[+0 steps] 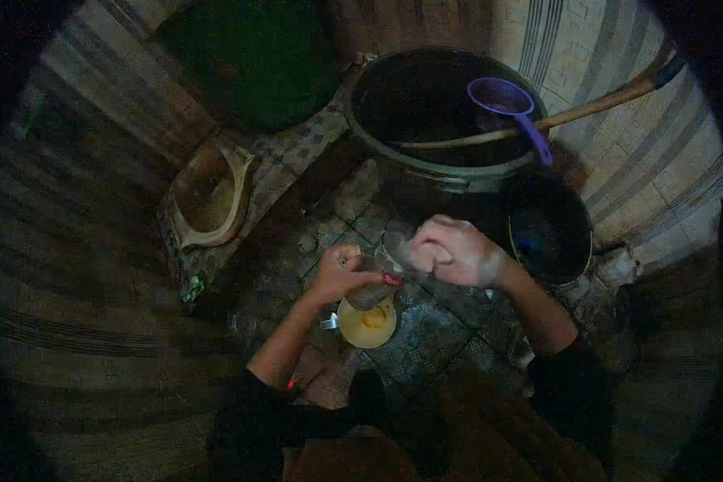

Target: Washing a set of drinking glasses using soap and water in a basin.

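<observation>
My left hand (340,274) holds a clear drinking glass or small jar (370,295) with a red mark, its thumb along the side. Close to its right, my right hand (452,253) has curled fingers beside the clear vessel's blurred upper part; motion blur hides whether something pale is in it. Below my left hand, a cream-coloured cup or bowl (366,328) with a yellow-orange patch inside sits on the tiled floor. The tines of a metal fork (329,323) show at its left edge.
A large round tub (446,172) stands ahead, a purple dipper (500,96) and a long wooden handle (602,108) across it. To its right is a dark bucket (548,232). A beige basin-like fixture (238,211) sits on the tiled ledge at left, near a big green container (259,66).
</observation>
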`<state>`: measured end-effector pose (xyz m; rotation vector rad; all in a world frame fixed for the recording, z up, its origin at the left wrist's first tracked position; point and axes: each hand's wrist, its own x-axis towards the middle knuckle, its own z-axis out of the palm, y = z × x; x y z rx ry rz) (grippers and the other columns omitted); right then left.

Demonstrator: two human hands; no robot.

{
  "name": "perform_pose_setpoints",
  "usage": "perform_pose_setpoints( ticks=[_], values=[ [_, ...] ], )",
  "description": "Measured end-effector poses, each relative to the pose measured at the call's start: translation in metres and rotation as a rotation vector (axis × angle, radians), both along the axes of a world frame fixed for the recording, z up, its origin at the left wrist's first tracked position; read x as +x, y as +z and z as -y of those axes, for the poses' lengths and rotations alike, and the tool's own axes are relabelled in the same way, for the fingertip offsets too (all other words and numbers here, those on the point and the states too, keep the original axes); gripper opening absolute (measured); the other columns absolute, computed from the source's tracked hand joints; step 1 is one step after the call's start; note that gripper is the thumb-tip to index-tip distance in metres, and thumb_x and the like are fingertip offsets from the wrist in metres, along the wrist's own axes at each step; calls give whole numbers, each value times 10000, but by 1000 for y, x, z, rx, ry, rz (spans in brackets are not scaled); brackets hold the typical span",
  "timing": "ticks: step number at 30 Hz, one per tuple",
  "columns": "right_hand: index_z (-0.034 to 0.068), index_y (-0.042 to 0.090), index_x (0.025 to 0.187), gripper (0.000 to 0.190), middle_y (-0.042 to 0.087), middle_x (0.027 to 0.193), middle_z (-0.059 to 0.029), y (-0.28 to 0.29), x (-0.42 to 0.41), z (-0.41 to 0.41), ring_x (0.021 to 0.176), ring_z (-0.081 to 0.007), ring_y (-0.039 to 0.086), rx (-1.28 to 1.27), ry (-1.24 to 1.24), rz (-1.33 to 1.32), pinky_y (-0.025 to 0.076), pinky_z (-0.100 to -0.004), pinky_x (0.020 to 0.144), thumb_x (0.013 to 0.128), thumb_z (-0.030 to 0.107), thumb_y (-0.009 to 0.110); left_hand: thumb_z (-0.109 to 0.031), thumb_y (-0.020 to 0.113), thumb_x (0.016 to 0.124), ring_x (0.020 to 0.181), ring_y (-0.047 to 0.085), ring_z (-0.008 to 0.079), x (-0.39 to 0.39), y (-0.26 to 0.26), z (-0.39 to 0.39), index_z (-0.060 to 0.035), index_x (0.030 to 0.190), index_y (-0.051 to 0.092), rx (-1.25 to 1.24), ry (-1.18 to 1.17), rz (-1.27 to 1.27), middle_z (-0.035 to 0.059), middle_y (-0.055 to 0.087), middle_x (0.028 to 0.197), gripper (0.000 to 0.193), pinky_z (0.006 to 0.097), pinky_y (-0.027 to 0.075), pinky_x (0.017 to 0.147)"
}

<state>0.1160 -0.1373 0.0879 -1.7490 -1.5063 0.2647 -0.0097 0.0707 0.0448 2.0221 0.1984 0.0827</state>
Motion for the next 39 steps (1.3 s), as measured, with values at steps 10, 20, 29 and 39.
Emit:
perform_pose_setpoints(
  ticks=[10, 20, 29, 39],
  values=[
    [11, 514, 849, 204, 549, 794, -114, -68, -48, -31, 742, -206, 536, -550, 396, -421, 434, -305, 638, 730, 176, 495, -316, 762, 483, 508, 490, 149, -5, 30, 37, -55, 545, 503, 307, -412, 78, 53, 488, 544, 373, 290, 384, 482],
    [78, 442, 1036, 349, 491, 1011, -108, -112, -69, -46, 965, -227, 479, -323, 286, -389, 377, -363, 810, 768, 294, 493, -252, 674, 547, 659, 564, 244, -7, 18, 36, -113, 740, 594, 635, -611, 189, 64, 563, 662, 251, 353, 451, 627],
    [67, 383, 1096, 396, 487, 980, -64, -105, -55, -13, 857, -177, 470, -543, 698, -931, 397, -298, 727, 726, 142, 501, -293, 742, 510, 585, 451, 151, -12, 13, 32, -36, 651, 487, 237, -593, -39, 49, 461, 601, 388, 292, 374, 536],
    [40, 472, 930, 245, 507, 803, -69, -46, -43, -25, 700, -125, 470, -763, 522, -476, 403, -287, 595, 706, 138, 483, -251, 762, 511, 573, 359, 72, -12, -13, 15, -32, 623, 447, -162, -319, -15, -43, 393, 591, 400, 240, 328, 507]
  ],
)
